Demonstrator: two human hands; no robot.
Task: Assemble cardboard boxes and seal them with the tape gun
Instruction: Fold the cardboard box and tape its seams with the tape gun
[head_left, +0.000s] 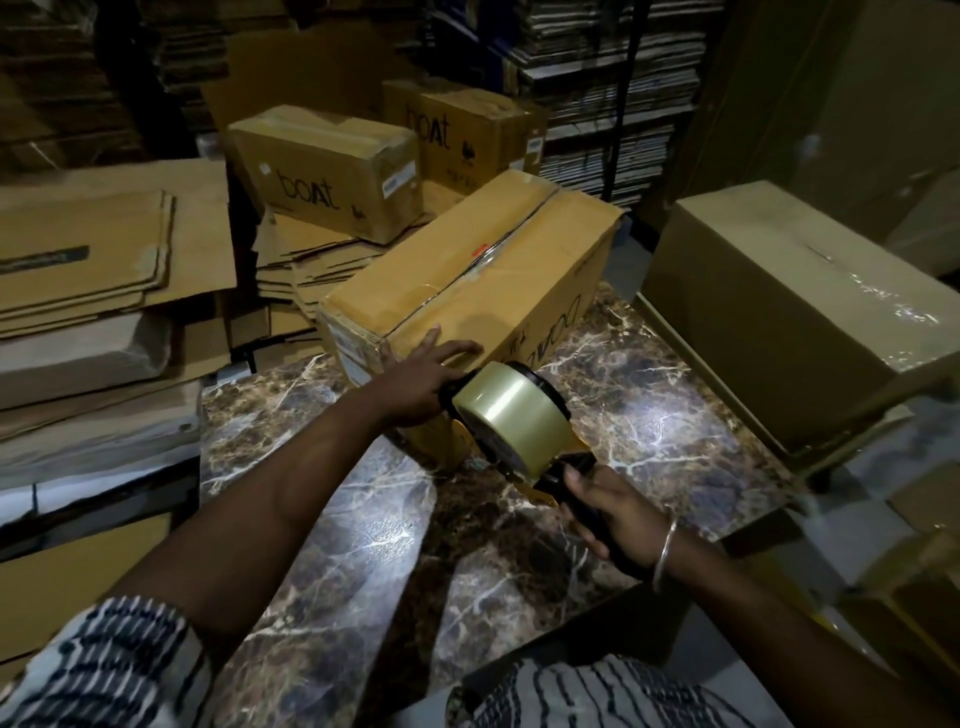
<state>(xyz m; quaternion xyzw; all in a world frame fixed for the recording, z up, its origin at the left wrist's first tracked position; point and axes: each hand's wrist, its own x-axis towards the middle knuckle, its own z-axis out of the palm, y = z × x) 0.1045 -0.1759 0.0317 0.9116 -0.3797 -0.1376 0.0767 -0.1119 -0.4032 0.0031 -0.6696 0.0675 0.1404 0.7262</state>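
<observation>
A long closed cardboard box (467, 280) lies on the marble table (649, 415), its two top flaps meeting in a seam with clear tape along part of it. My left hand (421, 376) rests with straight fingers on the box's near side, close to its near corner. My right hand (608, 512) grips the black handle of a tape gun (514, 431) that carries a roll of clear tape. The gun's head sits against the near lower end of the box, beside my left hand.
Flattened cartons (88, 270) are stacked at the left. Two taped "boat" boxes (332, 166) stand behind the long box on more flat cartons. A large taped box (789, 317) sits at the right. Shelves of flat cardboard (613, 93) fill the back.
</observation>
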